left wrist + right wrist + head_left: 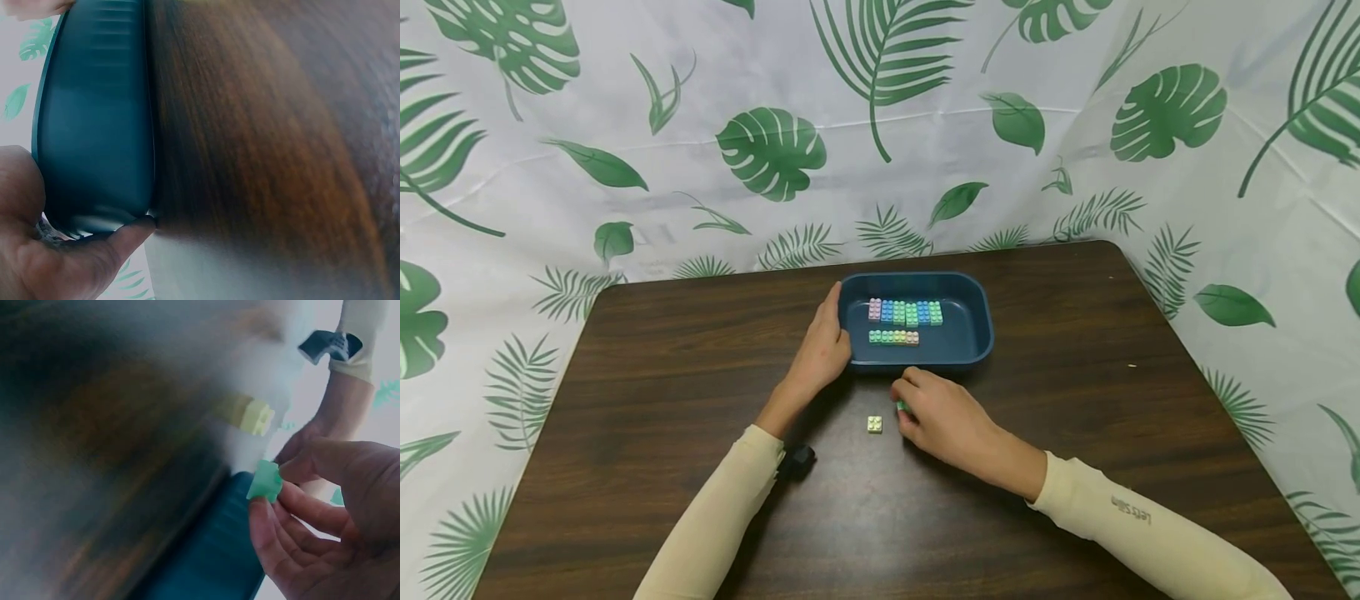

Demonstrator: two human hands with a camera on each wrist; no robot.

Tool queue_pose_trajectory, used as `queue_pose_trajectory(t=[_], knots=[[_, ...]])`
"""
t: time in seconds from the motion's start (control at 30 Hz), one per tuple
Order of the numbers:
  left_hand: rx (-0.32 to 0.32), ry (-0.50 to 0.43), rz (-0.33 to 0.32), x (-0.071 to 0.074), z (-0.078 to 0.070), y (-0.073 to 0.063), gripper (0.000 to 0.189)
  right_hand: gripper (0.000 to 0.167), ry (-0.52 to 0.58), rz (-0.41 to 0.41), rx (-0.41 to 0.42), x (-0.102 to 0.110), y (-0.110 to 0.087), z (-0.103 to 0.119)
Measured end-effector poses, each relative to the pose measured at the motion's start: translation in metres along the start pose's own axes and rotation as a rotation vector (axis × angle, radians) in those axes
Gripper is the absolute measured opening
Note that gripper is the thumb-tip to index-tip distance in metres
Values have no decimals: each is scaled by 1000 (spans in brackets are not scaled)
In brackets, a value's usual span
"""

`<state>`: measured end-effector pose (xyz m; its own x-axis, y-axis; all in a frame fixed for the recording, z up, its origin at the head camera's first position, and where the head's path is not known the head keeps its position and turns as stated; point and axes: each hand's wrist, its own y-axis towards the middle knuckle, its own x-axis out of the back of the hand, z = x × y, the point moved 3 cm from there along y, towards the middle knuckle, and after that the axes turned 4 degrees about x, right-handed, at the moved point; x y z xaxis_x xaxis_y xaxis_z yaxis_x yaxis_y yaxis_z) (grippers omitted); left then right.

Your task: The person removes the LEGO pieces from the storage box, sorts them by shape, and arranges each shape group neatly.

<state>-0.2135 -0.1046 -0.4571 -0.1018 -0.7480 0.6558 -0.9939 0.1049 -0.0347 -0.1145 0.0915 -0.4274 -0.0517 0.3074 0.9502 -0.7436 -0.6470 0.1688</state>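
A dark blue tray point(958, 343) lies on the table in front of me. My left hand point(822, 348) holds its left end, fingers along the side and thumb by the near corner. Just off the tray's near side, my right hand point(947, 421) pinches a small green toy building brick point(266, 481) between thumb and fingertips. A pale yellow brick point(875, 425) sits on the table left of that hand. Inside the tray, a back row of pink, blue and green bricks point(899, 312) stands behind a shorter row of green, yellow and pink bricks point(893, 337).
The dark brown wooden table point(700, 350) extends to both sides of the tray. A white cloth with green leaf prints point(925, 75) hangs behind it. A black device point(799, 461) sits at the left wrist, beside the cream sleeve point(722, 508).
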Motion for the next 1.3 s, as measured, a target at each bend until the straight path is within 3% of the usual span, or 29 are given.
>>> queue_pose_trajectory(t=[0.33,0.7,1.3], knots=[[-1,-8,1,0,0,0,73,9,18,55,24,-17,-3,-1],[10,-11,13,0,5,-3,74,11,79,52,37,-30,-6,2],[0,-29,10,-1,0,-1,73,22,20,23,-42,-21,-8,-3]])
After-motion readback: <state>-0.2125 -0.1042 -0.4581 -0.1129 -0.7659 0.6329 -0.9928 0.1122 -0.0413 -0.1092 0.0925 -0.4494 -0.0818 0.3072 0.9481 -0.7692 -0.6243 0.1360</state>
